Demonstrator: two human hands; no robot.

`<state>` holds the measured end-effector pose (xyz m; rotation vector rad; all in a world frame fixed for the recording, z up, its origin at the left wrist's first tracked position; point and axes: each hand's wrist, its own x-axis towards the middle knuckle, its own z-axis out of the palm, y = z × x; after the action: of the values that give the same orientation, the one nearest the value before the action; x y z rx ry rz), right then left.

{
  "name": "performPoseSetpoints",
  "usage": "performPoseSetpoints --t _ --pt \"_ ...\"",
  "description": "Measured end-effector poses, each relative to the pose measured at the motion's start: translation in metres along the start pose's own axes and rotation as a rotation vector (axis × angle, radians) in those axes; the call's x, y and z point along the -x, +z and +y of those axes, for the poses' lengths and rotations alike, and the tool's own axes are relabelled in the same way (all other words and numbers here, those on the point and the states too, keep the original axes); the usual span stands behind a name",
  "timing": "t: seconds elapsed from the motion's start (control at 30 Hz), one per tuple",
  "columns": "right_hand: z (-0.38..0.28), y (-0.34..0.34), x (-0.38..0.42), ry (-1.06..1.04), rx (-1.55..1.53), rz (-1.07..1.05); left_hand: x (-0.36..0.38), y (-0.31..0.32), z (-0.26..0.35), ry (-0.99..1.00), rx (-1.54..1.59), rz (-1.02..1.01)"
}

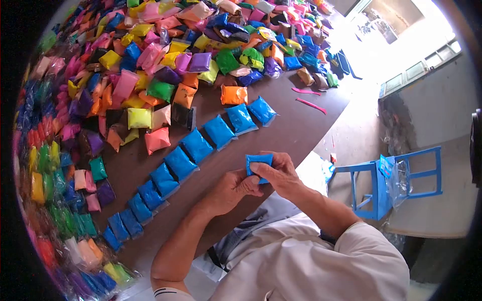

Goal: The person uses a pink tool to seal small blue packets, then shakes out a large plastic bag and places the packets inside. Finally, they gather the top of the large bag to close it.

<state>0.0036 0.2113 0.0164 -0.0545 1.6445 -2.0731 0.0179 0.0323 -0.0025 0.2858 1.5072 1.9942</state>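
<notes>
Over the near edge of the brown table (221, 175), a small plump blue packet (255, 159) is held between my two hands. My right hand (281, 175) grips it from the right, its thumb pressed across the front. My left hand (233, 189) is closed at the packet's lower left corner, thumb and fingers pinching there. My fingers hide the packet's lower part. Beyond my hands, a slanting row of similar blue packets (196, 145) in clear film lies on the table. An orange packet (234, 95) sits just behind the row's far end.
A big heap of packets in many colours (165, 55) covers the table's back and left. Two pink plastic tools (311, 106) lie near the right edge. On the floor at right, a blue chair (381, 188) lies tipped, with clear plastic (400, 183) on it.
</notes>
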Motion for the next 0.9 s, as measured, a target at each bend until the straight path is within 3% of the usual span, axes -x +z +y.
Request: performPoseSetpoints --t 0.17,0.27,0.47,0.67,0.77,0.87,0.9 --pt "-0.002 0.006 -0.004 -0.051 -0.076 0.119 -0.003 0.000 -0.010 0.040 0.039 0.000" --pt "-0.006 0.000 -0.007 -0.049 -0.065 0.071 -0.003 0.001 -0.004 0.045 -0.030 -0.014" --pt "-0.007 -0.007 -0.010 -0.057 0.162 0.182 -0.003 0.001 -0.011 0.040 -0.015 -0.017" --pt "-0.013 -0.009 -0.003 0.010 -0.058 0.181 -0.002 0.001 -0.007 0.049 -0.035 -0.032" --pt "-0.012 -0.011 0.001 0.010 0.125 0.063 -0.001 -0.002 -0.008 0.010 -0.065 -0.046" --pt "-0.005 -0.022 -0.007 0.033 0.252 0.172 -0.002 0.003 -0.008 0.049 -0.039 -0.034" --pt "-0.004 -0.022 -0.008 0.022 0.156 0.222 -0.001 0.000 -0.007 0.034 -0.076 -0.050"
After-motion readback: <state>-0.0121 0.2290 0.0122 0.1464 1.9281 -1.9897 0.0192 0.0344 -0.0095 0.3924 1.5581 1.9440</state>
